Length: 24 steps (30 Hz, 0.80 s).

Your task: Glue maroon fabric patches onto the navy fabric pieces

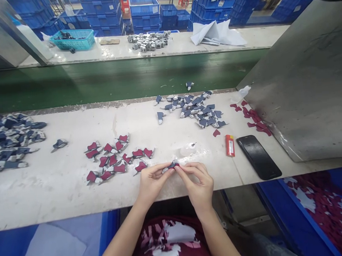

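I see a person's left hand (151,183) and right hand (200,183) near the front edge of the counter (62,200), fingers (184,176) pinching a small navy part (171,166) between them; maroon-topped pieces (112,160) lie toward its left edge.

This looks like a factory assembly workshop. Beyond the left hand (151,183) and right hand (199,184), blue crates (102,14) stand in stacks, past a green strip (121,79) like a conveyor belt. Many near-identical blue-and-grey parts (8,140) lie heaped on the tabletop (62,200), far left of the left hand; a blue bin (289,213) of red pieces (323,201) sits right of the right hand.
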Available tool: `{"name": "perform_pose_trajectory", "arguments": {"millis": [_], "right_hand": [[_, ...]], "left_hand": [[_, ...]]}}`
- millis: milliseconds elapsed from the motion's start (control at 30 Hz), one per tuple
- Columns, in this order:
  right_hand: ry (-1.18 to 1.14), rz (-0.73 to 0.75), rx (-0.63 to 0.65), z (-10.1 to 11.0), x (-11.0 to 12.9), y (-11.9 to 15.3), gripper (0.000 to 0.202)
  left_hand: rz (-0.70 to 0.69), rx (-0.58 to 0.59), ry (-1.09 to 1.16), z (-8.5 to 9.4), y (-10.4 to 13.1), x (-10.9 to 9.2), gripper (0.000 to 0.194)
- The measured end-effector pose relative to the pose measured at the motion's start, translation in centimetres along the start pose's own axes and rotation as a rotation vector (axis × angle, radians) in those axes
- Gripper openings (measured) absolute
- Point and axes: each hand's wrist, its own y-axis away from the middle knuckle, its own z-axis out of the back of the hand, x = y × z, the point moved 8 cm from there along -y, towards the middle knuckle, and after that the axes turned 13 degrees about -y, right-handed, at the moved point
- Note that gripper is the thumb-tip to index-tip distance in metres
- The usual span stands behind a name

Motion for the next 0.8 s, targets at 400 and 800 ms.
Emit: {"name": "perform_pose_trajectory", "arguments": {"millis": [400, 800], "right_hand": [[-0.435, -0.202, 0.387, -1.3, -1.3, -0.5, 0.016], [-0.357, -0.143, 0.267, -1.4, -0.8, 0.2, 0.02]], "left_hand": [[0.114, 0.113, 0.058, -0.1, 1.0, -0.8, 0.039], [0.126, 0.016, 0.053, 0.1, 1.7, -1.3, 0.04]]}}
